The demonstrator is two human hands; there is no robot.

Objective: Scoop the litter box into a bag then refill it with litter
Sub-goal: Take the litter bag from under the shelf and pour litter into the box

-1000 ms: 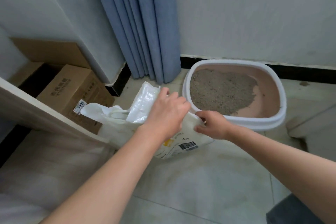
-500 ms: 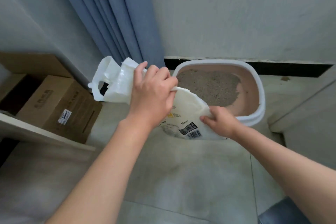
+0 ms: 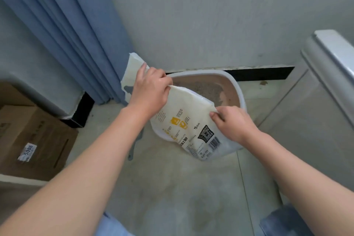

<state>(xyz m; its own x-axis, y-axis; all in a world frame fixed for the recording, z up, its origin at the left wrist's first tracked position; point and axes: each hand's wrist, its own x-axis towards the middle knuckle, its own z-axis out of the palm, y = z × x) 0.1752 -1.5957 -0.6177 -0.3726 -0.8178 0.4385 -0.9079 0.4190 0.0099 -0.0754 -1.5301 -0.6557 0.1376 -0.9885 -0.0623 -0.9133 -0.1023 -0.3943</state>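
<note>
While you hold the bag (image 3: 183, 120) off the floor (image 3: 172, 188), just over the near left rim of the litter box (image 3: 236, 90), treat it as a soft, sagging load. The film looks slick and the grains inside will likely shift towards whichever end hangs lowest.

Your left hand (image 3: 149, 92) is clamped round the gathered neck below the loose top flap. Your right hand (image 3: 231, 122) pinches the side edge lower down, thumb and fingers closed on the film. That pinch looks thin for the weight, so a hold under the bulging bottom end would probably serve better for tipping.

The litter box sits at the far edge of the floor against the wall (image 3: 210, 15), with litter (image 3: 206, 88) heaped to its left. The curtain (image 3: 67, 34) hangs close to your left hand, and a carton (image 3: 38, 140) stands further left. There is more open floor on the near side and to the right, so swing that way.
</note>
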